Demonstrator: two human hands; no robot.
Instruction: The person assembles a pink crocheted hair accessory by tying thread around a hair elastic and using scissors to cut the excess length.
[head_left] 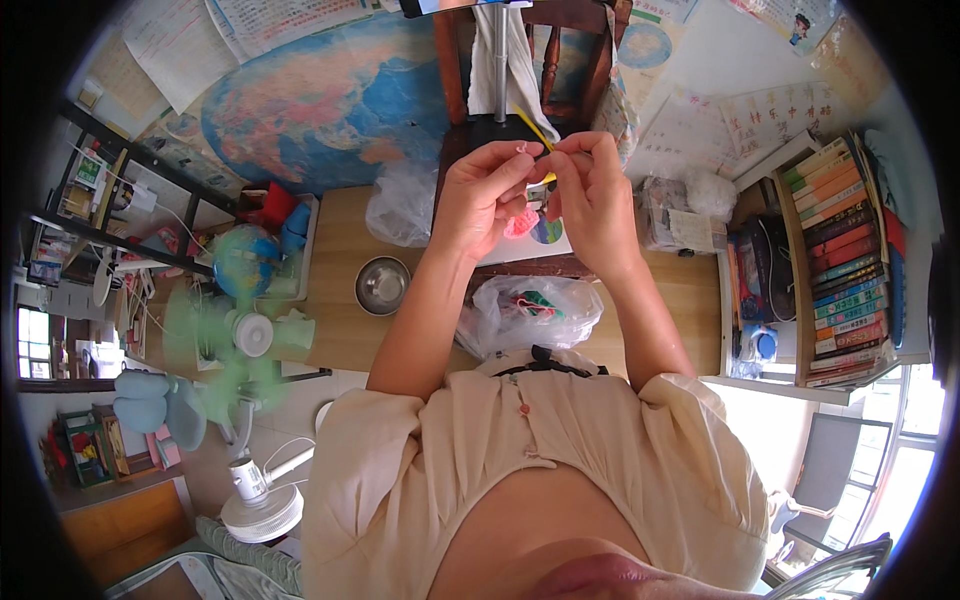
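Pinching a small pink craft piece (521, 222) between left hand (487, 190) and right hand (592, 192), fingers narrow, mid-assembly; next calling for steady threading, seemingly.

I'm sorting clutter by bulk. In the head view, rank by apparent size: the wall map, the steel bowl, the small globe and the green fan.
1. wall map
2. green fan
3. small globe and steel bowl: alike, not ranked.

Bare bench (340, 250) lies open left of the steel bowl (382, 285). Plastic bags (530, 310) crowd the near edge below the hands, and a wooden chair (520, 70) blocks the far side.
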